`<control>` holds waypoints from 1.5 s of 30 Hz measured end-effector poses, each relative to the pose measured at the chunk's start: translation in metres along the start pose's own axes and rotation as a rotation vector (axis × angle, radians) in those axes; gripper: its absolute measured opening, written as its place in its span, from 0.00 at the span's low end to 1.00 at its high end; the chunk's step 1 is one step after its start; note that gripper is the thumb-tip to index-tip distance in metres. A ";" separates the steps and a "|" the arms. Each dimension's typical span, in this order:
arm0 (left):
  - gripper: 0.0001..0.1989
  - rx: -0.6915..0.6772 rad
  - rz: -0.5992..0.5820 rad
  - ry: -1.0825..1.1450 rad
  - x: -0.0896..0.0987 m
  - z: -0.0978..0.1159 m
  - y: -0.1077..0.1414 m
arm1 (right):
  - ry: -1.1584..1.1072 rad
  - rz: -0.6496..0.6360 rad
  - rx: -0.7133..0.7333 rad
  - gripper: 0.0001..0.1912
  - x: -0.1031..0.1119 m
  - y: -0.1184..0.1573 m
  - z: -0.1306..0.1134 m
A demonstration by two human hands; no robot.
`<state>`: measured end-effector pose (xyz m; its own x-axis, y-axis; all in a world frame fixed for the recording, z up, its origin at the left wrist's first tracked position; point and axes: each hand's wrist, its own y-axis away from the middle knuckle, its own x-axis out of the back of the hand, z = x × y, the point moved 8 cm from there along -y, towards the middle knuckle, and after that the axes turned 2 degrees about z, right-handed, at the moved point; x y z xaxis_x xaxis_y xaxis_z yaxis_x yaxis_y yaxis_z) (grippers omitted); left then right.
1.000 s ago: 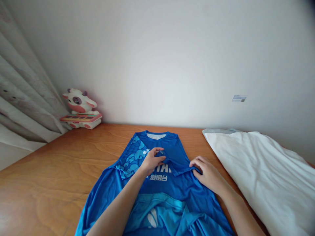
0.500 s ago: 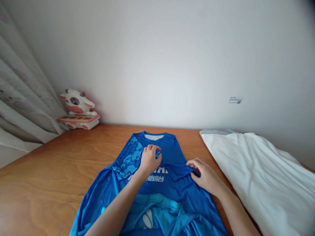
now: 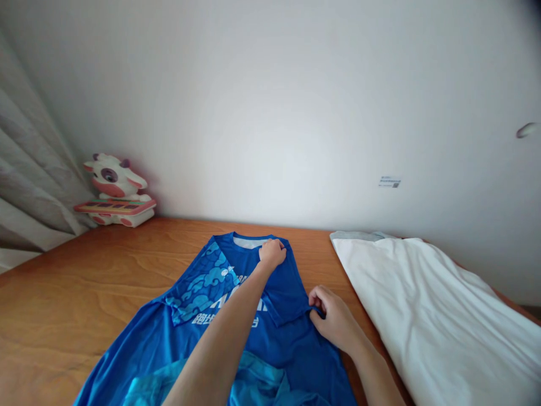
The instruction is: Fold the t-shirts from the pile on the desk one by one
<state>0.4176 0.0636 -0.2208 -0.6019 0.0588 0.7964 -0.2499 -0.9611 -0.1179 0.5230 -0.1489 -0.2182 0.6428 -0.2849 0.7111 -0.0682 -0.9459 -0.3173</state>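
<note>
A blue shirt with white lettering lies on the wooden table, collar toward the wall, both sleeves folded inward over its front. My left hand is at the right side of the collar, fingers curled down on the fabric by the shoulder. With fingers pinched, my right hand grips the shirt's right edge, where the folded sleeve meets the side. A lighter blue cloth lies bunched over the shirt's lower part, partly hidden behind my left forearm.
A cow-shaped toy keyboard stands at the back left beside a pale curtain. White cloth covers the right side of the wooden table. Behind rises a wall with a small label.
My left hand has moved from the shirt's chest up to the right of the collar. My right hand keeps to the shirt's right edge. The whole view has shifted slightly.
</note>
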 end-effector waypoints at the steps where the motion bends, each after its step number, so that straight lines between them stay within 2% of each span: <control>1: 0.04 -0.007 -0.008 0.002 -0.004 0.002 -0.002 | 0.011 0.002 -0.007 0.10 0.001 0.000 0.001; 5: 0.07 -0.055 -0.015 -0.014 -0.013 0.009 -0.004 | 0.052 0.018 -0.040 0.09 0.007 0.001 0.003; 8: 0.13 -0.153 0.006 -0.053 -0.009 0.020 0.005 | 0.051 0.008 -0.014 0.08 0.009 0.002 -0.001; 10: 0.16 -0.267 -0.007 -0.071 -0.005 0.029 0.018 | 0.040 0.011 0.013 0.05 0.010 0.001 -0.005; 13: 0.16 -0.455 -0.092 -0.080 -0.003 0.038 0.047 | 0.080 0.112 0.027 0.15 0.013 -0.002 -0.011; 15: 0.17 -0.556 -0.146 -0.087 0.000 0.037 0.069 | 0.133 0.185 0.057 0.17 0.013 -0.004 -0.019; 17: 0.16 -0.633 -0.173 -0.091 0.006 0.031 0.087 | 0.152 0.163 0.101 0.14 0.005 -0.005 -0.031; 19: 0.16 -0.677 -0.177 -0.094 0.016 0.021 0.099 | 0.133 0.060 0.122 0.07 -0.008 -0.005 -0.041; 21: 0.14 -0.693 -0.185 -0.111 0.025 0.010 0.104 | 0.112 -0.046 0.112 0.03 -0.020 -0.004 -0.047; 23: 0.13 -0.707 -0.207 -0.129 0.032 0.000 0.107 | 0.101 -0.117 0.098 0.08 -0.026 -0.001 -0.050; 26: 0.13 -0.739 -0.243 -0.073 0.041 -0.013 0.112 | 0.074 -0.173 0.077 0.12 -0.030 0.000 -0.048; 28: 0.14 -0.751 -0.239 0.015 0.046 -0.020 0.114 | 0.063 -0.186 0.081 0.09 -0.031 0.001 -0.046; 31: 0.16 -0.736 -0.217 0.132 0.049 -0.028 0.115 | 0.076 -0.162 0.112 0.04 -0.027 0.000 -0.047; 35: 0.17 -0.712 -0.234 0.152 0.047 -0.035 0.116 | 0.056 -0.112 0.144 0.08 -0.019 0.001 -0.055; 39: 0.18 -0.728 -0.234 0.093 0.048 -0.035 0.118 | 0.050 -0.138 0.146 0.17 -0.020 0.001 -0.058; 41: 0.19 -0.737 -0.234 0.027 0.047 -0.033 0.120 | 0.072 -0.110 0.159 0.21 -0.021 -0.001 -0.058; 43: 0.22 -0.743 -0.250 -0.057 0.045 -0.032 0.122 | 0.108 -0.038 0.172 0.20 -0.020 -0.003 -0.056; 45: 0.27 -0.748 -0.272 -0.132 0.044 -0.030 0.125 | 0.137 0.022 0.175 0.14 -0.021 -0.003 -0.053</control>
<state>0.3373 -0.0460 -0.2186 -0.3643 0.1870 0.9123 -0.8444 -0.4794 -0.2389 0.4698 -0.1484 -0.1990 0.5325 -0.3349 0.7774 0.0601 -0.9011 -0.4293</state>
